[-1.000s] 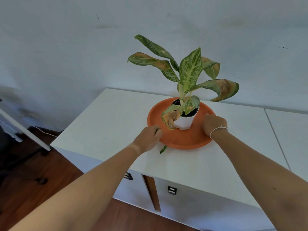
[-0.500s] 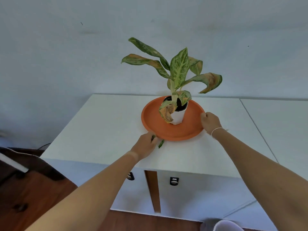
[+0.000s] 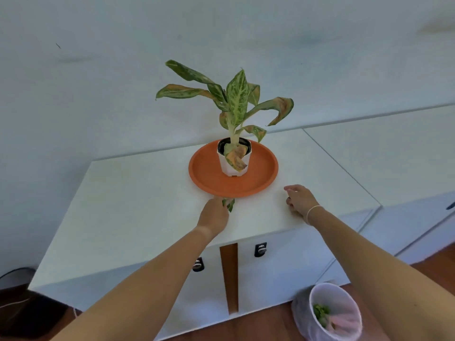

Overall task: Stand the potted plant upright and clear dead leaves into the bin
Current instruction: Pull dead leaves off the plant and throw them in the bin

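The potted plant (image 3: 234,157) stands upright in its white pot on an orange saucer (image 3: 206,175), with green and brown-edged leaves; one brown leaf droops over the pot's front. My left hand (image 3: 214,215) rests on the cabinet top just in front of the saucer, fingers closed on a small green leaf piece (image 3: 230,205). My right hand (image 3: 300,200) hovers to the right of the saucer, fingers loosely apart and holding nothing. The bin (image 3: 344,301), lined with a white bag and holding leaf scraps, stands on the floor at the lower right.
The white cabinet (image 3: 138,193) has two small drawer locks (image 3: 260,249) on its front. A second white unit (image 3: 384,153) adjoins it on the right. A pale wall rises behind. Wooden floor (image 3: 433,269) shows below.
Both hands have come off the saucer's rim. My right hand has drawn back and opened. My left hand stays by the leaf piece. The view has tilted down, revealing the bin.
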